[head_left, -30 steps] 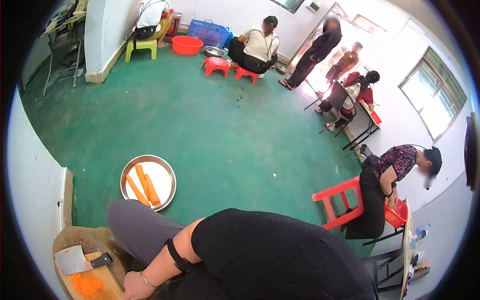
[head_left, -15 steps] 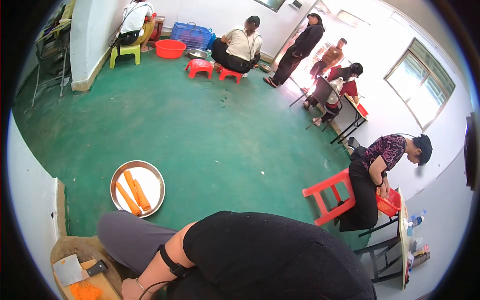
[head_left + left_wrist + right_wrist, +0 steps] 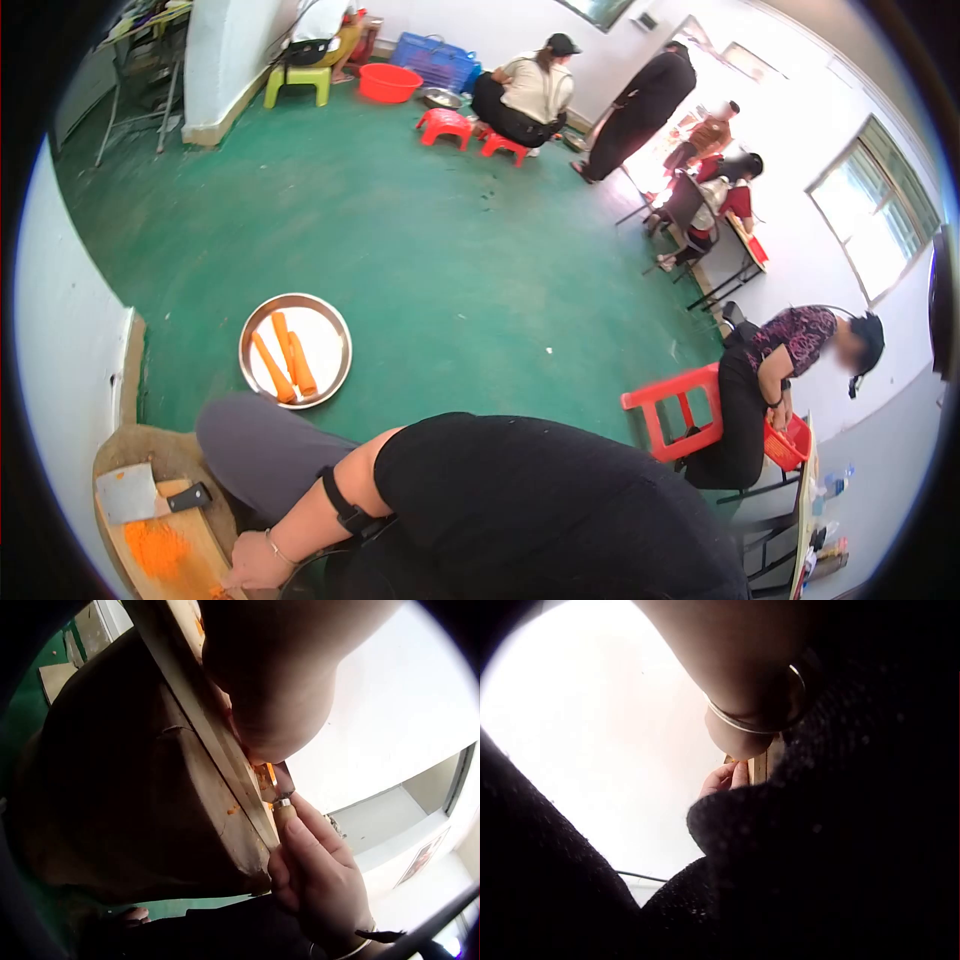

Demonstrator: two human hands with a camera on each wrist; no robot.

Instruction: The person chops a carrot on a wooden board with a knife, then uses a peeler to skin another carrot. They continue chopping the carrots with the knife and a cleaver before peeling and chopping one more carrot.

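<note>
My right hand (image 3: 262, 560), with a bangle at its wrist, is at the near edge of the wooden cutting board (image 3: 205, 540). In the left wrist view it grips the wooden handle of a knife (image 3: 284, 814), whose short blade meets orange carrot (image 3: 264, 778). My left hand (image 3: 277, 697) is close above that blade, its fingertips mostly hidden. In the right wrist view the left fingers (image 3: 724, 777) pinch in at an orange bit, beyond the right wrist. A pile of shredded carrot (image 3: 158, 550) lies on the board beside a cleaver (image 3: 130, 494) with a black handle.
The board rests on a wooden stump (image 3: 150, 445) close to the white wall (image 3: 70, 330). A round metal pan (image 3: 341, 358) with several peeled carrots (image 3: 292, 362) stands on the green floor. A red stool (image 3: 680, 408) and a seated person (image 3: 790, 350) are at right; others are farther back.
The head view swung aside and came back. A bit of orange shows at my right hand's fingertips now. The cleaver and the carrots in the pan stayed put.
</note>
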